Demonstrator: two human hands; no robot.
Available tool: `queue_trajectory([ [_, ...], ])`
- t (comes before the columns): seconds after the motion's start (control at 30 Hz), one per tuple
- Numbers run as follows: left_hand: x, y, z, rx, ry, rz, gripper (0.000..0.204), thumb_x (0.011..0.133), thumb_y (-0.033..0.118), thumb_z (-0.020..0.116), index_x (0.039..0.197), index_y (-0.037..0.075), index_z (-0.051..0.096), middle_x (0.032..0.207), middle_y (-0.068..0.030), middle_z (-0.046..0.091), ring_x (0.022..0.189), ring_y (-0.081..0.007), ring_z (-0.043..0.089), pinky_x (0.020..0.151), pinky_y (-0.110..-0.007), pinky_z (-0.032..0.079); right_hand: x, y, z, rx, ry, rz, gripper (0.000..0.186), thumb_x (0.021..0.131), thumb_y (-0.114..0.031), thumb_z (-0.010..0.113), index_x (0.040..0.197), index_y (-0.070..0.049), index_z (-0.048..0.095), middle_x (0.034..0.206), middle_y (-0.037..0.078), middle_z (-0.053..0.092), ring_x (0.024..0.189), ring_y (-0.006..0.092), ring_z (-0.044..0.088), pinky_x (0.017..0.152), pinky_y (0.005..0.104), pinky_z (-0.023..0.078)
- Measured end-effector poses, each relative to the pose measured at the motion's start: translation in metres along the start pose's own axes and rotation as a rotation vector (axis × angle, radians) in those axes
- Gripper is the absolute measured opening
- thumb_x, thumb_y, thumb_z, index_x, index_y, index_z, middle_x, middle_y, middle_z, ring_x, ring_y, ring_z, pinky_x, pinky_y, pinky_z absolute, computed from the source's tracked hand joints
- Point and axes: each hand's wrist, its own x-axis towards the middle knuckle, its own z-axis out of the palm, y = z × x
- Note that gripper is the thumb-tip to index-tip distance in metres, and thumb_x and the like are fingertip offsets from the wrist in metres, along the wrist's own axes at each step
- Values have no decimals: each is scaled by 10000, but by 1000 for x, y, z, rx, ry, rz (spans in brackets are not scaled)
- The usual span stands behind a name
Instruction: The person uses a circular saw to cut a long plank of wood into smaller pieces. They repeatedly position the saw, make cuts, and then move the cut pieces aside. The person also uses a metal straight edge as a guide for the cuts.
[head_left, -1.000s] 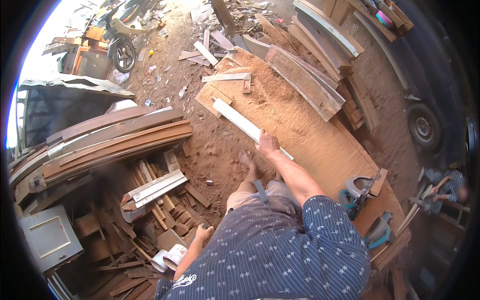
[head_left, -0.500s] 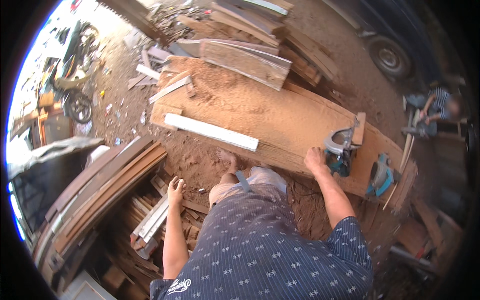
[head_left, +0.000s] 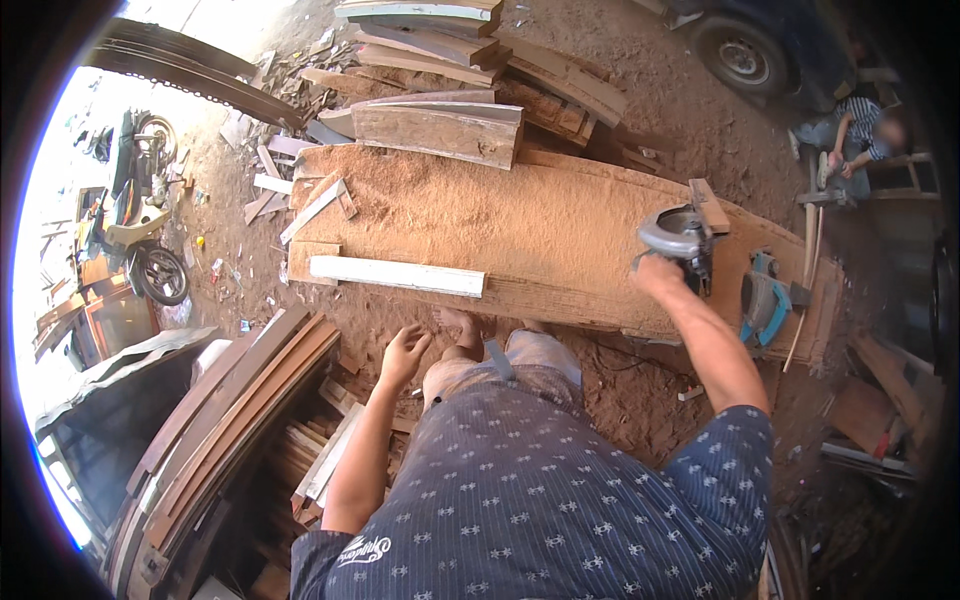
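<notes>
My right hand [head_left: 657,272] is closed at the rear of a circular saw [head_left: 668,232], over its handle, and hides most of its teal body. The saw's grey guard faces away from me. It rests on the sawdust-covered wooden bench [head_left: 540,225], with a small wood block [head_left: 709,207] against its far right side. Beside it on the right lies a teal power tool [head_left: 764,300]. My left hand [head_left: 406,354] hangs in the air short of the bench, fingers loosely bent and apart, holding nothing. Nearest to it on the bench is a white-painted board [head_left: 400,275].
Boards are stacked at my left [head_left: 235,410] and beyond the bench [head_left: 435,130]. Thin offcuts [head_left: 315,210] lie at the bench's left end. A motorcycle [head_left: 140,225] stands far left, a vehicle wheel [head_left: 740,55] far right. Another person [head_left: 860,135] sits at right.
My right hand has moved from beside the saw onto its handle area. My left hand has shifted right and a little forward. The whole view has turned slightly.
</notes>
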Motion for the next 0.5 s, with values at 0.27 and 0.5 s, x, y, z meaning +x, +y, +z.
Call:
queue_trajectory([
  [0.27,15,160,76,-94,-147,254,419,996,305,678,1291,8,660,1106,-200,750,1024,-241,733,876,-343,563,-163,15,-85,641,338,-387,536,904,-368,711,1219,64,669,1047,218,742,993,342,725,890,429,572],
  [0.5,35,175,105,-495,-393,-177,640,984,446,686,1358,-65,593,1245,-176,692,850,-236,706,776,-340,568,-181,-26,-20,917,48,-605,472,856,-338,770,1199,-17,719,1013,132,764,934,222,722,871,374,568],
])
